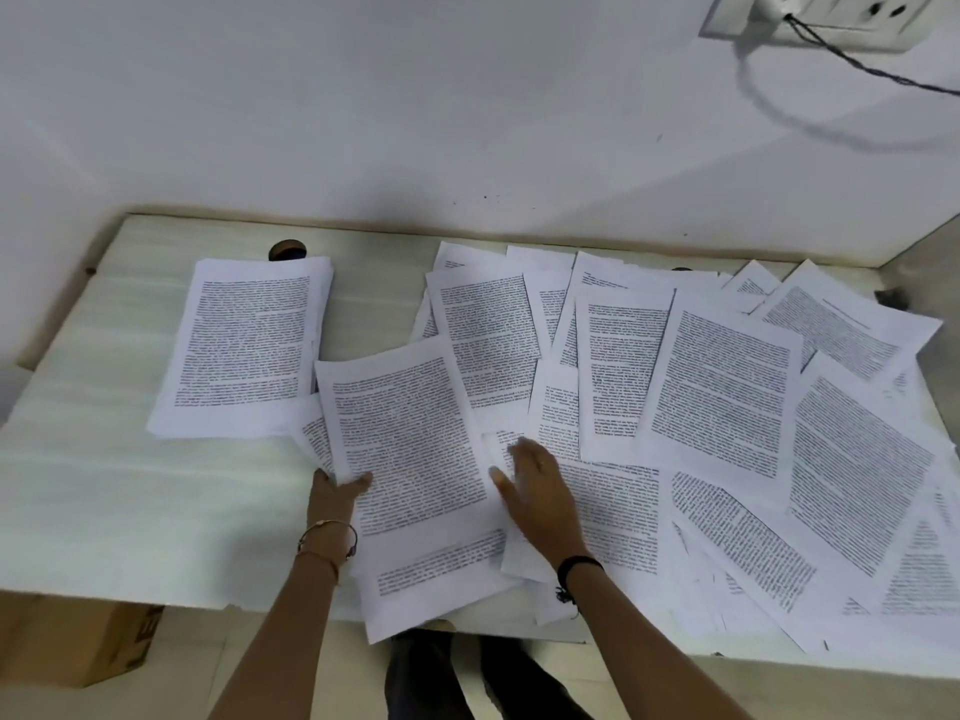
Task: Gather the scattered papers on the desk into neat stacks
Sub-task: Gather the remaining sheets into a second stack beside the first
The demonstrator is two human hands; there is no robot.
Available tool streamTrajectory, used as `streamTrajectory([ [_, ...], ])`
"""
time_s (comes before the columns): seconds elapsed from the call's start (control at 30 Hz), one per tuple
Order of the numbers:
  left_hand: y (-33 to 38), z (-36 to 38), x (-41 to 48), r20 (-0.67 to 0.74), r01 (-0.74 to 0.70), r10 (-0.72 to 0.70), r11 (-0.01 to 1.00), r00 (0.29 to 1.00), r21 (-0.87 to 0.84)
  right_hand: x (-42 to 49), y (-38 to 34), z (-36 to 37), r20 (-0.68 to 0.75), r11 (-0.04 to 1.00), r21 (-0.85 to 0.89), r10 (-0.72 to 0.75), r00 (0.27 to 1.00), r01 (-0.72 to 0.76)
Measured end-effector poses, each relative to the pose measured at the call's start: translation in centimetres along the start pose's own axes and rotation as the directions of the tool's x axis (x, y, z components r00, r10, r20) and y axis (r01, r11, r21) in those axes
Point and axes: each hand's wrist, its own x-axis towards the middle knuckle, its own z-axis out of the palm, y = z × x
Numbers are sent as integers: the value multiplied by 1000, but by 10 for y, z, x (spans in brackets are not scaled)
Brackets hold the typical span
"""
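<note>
A squared stack of printed pages [241, 350] lies at the back left of the pale desk [114, 491]. Several loose printed sheets [727, 407] overlap in a spread across the desk's middle and right. My left hand [335, 493] pinches the lower left edge of a printed sheet [410, 439], thumb on top, fingers under it. That sheet lies over other pages at the front edge. My right hand [535, 491] lies flat with straight fingers on the loose sheets just to its right.
A round cable hole [287, 249] sits behind the stack. The wall rises behind the desk, with a socket plate [831, 13] and a dark cable [857, 65] at top right. A cardboard box [78, 641] stands below the desk's left front. Some pages overhang the front edge.
</note>
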Motion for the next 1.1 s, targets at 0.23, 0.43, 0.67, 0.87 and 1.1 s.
streamTrajectory([
  [0.23,24,-11,-26,260,-97,109,994,959,-57,26,-44,-12,270,874,453,55,961,-177],
  [0.43,65,-22,-18,147,-126,136,989,980,-81,58,-77,-24,266,669,678,162,950,-305],
  [0.67,49,-8,34,1,18,-19,991,1000,134,71,-62,-7,254,929,328,89,963,-173],
  [0.87,72,9,47,-6,50,-50,993,999,108,86,-62,7,216,970,174,128,968,-168],
  [1.1,79,18,62,140,-75,50,981,989,179,103,-73,6,221,999,-33,30,975,-23],
])
